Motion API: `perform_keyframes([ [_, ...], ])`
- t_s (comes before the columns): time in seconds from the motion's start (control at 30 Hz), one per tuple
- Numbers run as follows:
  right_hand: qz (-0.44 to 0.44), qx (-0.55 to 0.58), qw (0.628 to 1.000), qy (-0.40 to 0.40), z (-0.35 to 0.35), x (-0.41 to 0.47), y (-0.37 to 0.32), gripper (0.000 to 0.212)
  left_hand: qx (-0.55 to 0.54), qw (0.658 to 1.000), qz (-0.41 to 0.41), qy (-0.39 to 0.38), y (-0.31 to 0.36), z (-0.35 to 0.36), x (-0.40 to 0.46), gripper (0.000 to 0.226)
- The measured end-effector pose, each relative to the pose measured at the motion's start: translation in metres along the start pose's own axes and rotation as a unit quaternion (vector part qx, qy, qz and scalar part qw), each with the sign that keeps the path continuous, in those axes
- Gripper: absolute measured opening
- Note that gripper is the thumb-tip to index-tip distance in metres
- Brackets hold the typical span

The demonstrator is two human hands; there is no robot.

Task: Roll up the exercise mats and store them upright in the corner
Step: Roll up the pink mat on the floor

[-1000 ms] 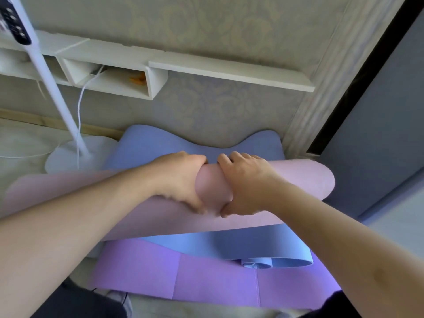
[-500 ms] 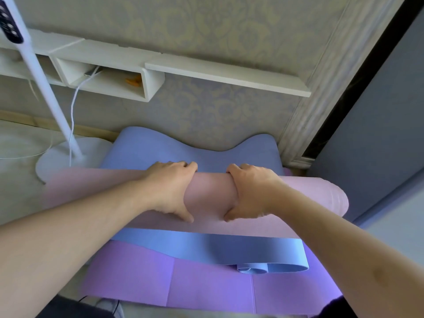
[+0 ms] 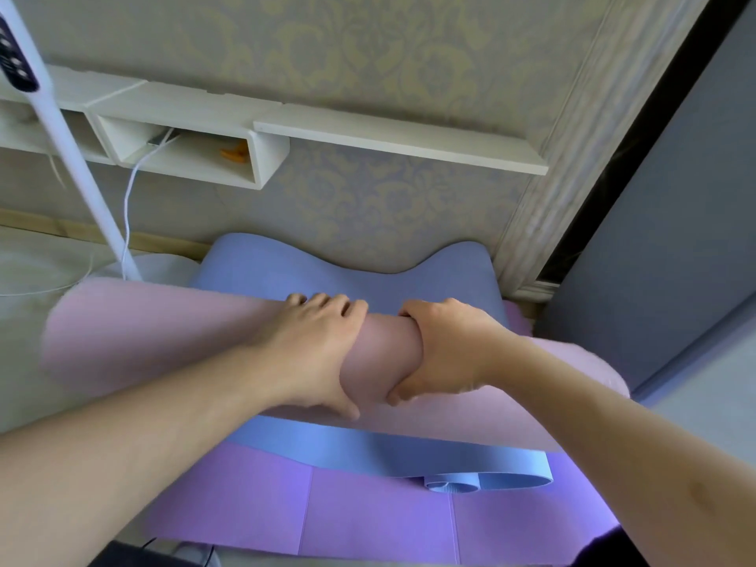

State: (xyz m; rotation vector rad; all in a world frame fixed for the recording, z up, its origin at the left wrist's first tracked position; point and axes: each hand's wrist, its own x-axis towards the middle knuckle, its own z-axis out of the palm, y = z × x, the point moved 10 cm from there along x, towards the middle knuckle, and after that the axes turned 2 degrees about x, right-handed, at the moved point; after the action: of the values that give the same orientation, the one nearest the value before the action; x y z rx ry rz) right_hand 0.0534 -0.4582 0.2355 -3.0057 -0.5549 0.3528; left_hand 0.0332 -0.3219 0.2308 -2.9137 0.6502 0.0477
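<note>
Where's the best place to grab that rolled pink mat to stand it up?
Probably around its middle, from above, where the left hand and right hand already grip it. The pink mat is a long soft roll lying across the blue mat; a central wrap-around grip likely keeps it balanced and stops it unrolling.

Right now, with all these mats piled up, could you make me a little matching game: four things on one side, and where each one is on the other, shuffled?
Things:
1. pink mat
2. blue mat
3. purple mat
4. orange object

Places:
A. flat on the floor, bottom of the pile
B. in the white wall shelf cubby
C. rolled, gripped by the left hand and right hand
D. between the other two mats, far edge curling up against the wall

Pairs: 1-C, 2-D, 3-A, 4-B
</note>
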Motion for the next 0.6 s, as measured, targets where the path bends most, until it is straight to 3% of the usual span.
perform_keyframes([
  [0.13,-0.002,0.021,1.0,-0.021,0.005,0.0,-0.001,0.101,-0.001,1.0,-0.004,0.008,0.003,0.0,0.006,0.093],
  [0.27,-0.061,-0.113,0.992,0.012,0.007,-0.002,-0.019,0.137,-0.065,0.997,-0.03,-0.029,-0.008,0.0,0.01,0.078],
  [0.4,-0.065,-0.081,0.994,0.039,0.004,0.0,-0.022,0.105,-0.075,0.996,-0.032,-0.029,-0.016,-0.002,0.006,0.079],
  [0.47,-0.053,-0.044,0.997,0.038,0.0,0.003,-0.019,0.098,-0.045,0.999,-0.016,-0.012,-0.012,-0.003,0.003,0.097],
  [0.57,-0.027,0.016,0.999,0.01,0.0,0.003,-0.011,0.101,0.067,0.997,0.028,0.029,0.006,-0.003,0.001,0.144],
  [0.6,-0.021,0.032,0.999,0.001,0.002,0.004,-0.008,0.102,0.088,0.995,0.033,0.038,0.011,-0.003,0.001,0.145],
])
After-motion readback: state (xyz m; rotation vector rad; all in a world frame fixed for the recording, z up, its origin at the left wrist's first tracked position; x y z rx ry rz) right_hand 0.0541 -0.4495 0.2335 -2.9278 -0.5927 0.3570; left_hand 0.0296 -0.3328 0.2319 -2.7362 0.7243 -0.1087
